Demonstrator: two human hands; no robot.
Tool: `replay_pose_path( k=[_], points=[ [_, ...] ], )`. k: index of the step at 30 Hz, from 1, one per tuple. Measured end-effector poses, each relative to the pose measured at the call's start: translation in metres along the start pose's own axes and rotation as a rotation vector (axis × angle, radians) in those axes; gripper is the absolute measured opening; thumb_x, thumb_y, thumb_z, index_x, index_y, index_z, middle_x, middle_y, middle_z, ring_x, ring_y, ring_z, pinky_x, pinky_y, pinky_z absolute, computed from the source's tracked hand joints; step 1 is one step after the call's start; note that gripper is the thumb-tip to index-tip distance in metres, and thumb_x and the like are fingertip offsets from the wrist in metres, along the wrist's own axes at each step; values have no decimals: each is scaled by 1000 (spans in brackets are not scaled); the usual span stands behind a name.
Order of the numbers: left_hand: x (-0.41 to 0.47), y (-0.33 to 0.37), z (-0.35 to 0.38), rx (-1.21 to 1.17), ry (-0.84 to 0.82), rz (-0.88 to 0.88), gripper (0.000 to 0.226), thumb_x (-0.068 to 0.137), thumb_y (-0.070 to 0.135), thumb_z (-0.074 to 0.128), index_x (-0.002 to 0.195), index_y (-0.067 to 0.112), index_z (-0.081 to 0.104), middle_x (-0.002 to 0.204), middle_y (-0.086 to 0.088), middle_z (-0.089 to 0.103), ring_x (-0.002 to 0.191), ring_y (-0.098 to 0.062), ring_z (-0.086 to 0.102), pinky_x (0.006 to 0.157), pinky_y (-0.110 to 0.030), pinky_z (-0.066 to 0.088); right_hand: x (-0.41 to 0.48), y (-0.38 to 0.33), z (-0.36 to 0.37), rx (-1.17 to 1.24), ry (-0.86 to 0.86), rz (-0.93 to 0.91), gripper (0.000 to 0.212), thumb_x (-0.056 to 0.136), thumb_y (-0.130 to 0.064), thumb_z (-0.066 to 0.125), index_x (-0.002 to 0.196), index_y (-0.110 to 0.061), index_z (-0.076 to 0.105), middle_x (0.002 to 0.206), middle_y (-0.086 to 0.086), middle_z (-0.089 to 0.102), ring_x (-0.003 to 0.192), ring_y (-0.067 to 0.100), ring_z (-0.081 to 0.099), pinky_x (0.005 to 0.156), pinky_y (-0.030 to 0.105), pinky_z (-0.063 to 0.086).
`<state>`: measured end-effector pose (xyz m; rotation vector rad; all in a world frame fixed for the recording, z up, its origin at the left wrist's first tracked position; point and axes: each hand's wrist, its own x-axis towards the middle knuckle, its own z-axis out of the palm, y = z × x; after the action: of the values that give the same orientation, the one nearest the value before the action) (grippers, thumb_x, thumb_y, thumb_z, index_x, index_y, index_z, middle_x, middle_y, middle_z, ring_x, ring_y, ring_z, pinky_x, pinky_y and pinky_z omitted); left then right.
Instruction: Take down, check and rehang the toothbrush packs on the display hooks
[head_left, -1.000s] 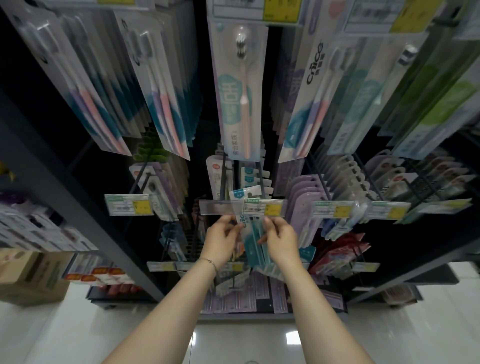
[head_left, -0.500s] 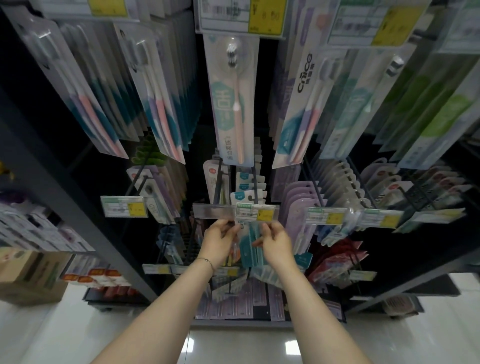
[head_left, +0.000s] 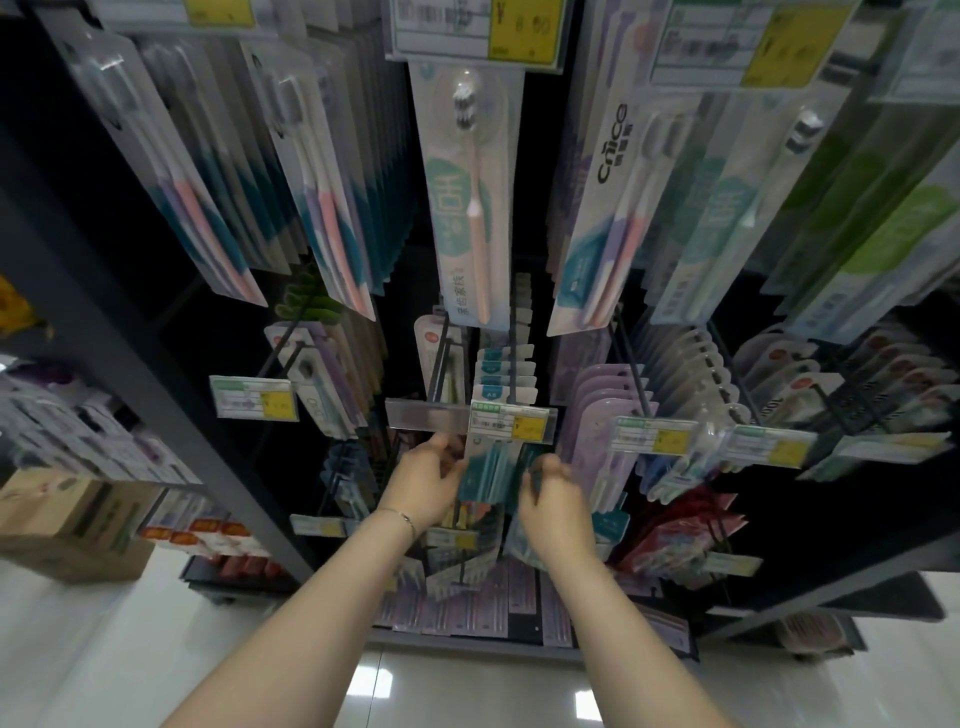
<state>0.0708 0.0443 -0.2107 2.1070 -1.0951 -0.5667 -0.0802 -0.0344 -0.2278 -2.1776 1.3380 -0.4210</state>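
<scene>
A teal and white toothbrush pack (head_left: 491, 470) hangs at the front of a row on a display hook (head_left: 511, 364), just under a price label (head_left: 514, 421). My left hand (head_left: 426, 486) grips the pack's left edge, thumb up near the clear label strip (head_left: 428, 415). At the pack's right edge my right hand (head_left: 556, 501) pinches it with curled fingers. Both hands are blurred, and the pack's top hole is hidden behind the label.
Long toothbrush packs (head_left: 467, 208) hang from the upper hooks above my hands. Purple packs (head_left: 602, 415) and white packs (head_left: 691, 364) fill hooks to the right, red packs (head_left: 680, 525) lower right. Cardboard boxes (head_left: 67, 525) stand on the floor at left.
Both hands have slid down a little along the teal pack, away from the price label. The view has tilted slightly upward.
</scene>
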Motion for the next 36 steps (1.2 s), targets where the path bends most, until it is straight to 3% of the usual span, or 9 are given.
replay_pose_path(
  k=[3, 9, 12, 19, 24, 26, 29, 33, 36],
  points=[
    [-3, -11, -6, 148, 17, -23, 15, 96, 22, 52, 110, 16, 51, 89, -3, 64, 77, -20, 61, 71, -38, 55, -6, -7, 2, -180, -33, -135, 27, 95, -21, 46, 120, -12, 50, 110, 8, 57, 95, 31, 62, 66, 34, 42],
    [-16, -28, -14, 268, 78, -1, 14, 94, 21, 50, 107, 21, 49, 98, 0, 59, 80, -20, 59, 66, -34, 51, -11, -30, 17, -214, -56, -379, 24, 90, -20, 49, 108, -7, 60, 102, 11, 61, 91, 33, 61, 74, 37, 47],
    [-23, -39, -19, 299, 93, 18, 14, 94, 23, 50, 108, 22, 49, 95, 0, 59, 78, -20, 60, 65, -40, 53, -14, -40, 30, -178, -52, -430, 16, 87, -16, 54, 96, -7, 62, 92, 11, 62, 83, 32, 61, 66, 34, 44],
    [-12, -59, -40, 407, 56, 51, 14, 94, 22, 49, 107, 16, 50, 92, -3, 57, 80, -26, 59, 66, -43, 52, -1, -66, 47, -268, -126, -476, 25, 94, -23, 42, 109, -11, 58, 107, 8, 58, 96, 29, 58, 80, 36, 45],
    [12, -72, -51, 455, -5, 77, 12, 93, 20, 48, 105, 18, 48, 97, -4, 58, 80, -26, 59, 66, -41, 53, 16, -85, 60, -252, -184, -317, 30, 97, -28, 40, 121, -14, 51, 118, 9, 55, 108, 29, 53, 83, 37, 47],
    [23, -76, -55, 472, -30, 93, 10, 93, 19, 47, 103, 17, 48, 98, -5, 60, 79, -26, 59, 64, -40, 53, 22, -93, 66, -163, -253, -155, 37, 98, -31, 41, 132, -16, 46, 124, 9, 54, 111, 28, 53, 87, 35, 48],
    [38, -76, -59, 501, -44, 89, 12, 93, 19, 45, 104, 17, 49, 99, -5, 61, 82, -26, 60, 63, -36, 52, 32, -105, 71, 7, -336, 145, 36, 99, -38, 39, 128, -18, 47, 119, 9, 57, 107, 27, 57, 88, 33, 49],
    [56, -74, -56, 419, -38, 117, 11, 95, 21, 46, 105, 17, 48, 102, -7, 60, 83, -25, 59, 59, -32, 47, 45, -113, 72, 171, -307, 330, 45, 100, -40, 38, 140, -20, 43, 138, 9, 51, 123, 27, 50, 102, 32, 40],
    [73, -73, -50, 118, -45, 88, 31, 96, 24, 51, 126, 20, 48, 122, -7, 59, 104, -22, 59, 83, -37, 53, 56, -117, 79, 413, -298, 446, 61, 91, -53, 46, 142, -19, 41, 141, 9, 48, 123, 28, 51, 106, 41, 42]
  ],
)
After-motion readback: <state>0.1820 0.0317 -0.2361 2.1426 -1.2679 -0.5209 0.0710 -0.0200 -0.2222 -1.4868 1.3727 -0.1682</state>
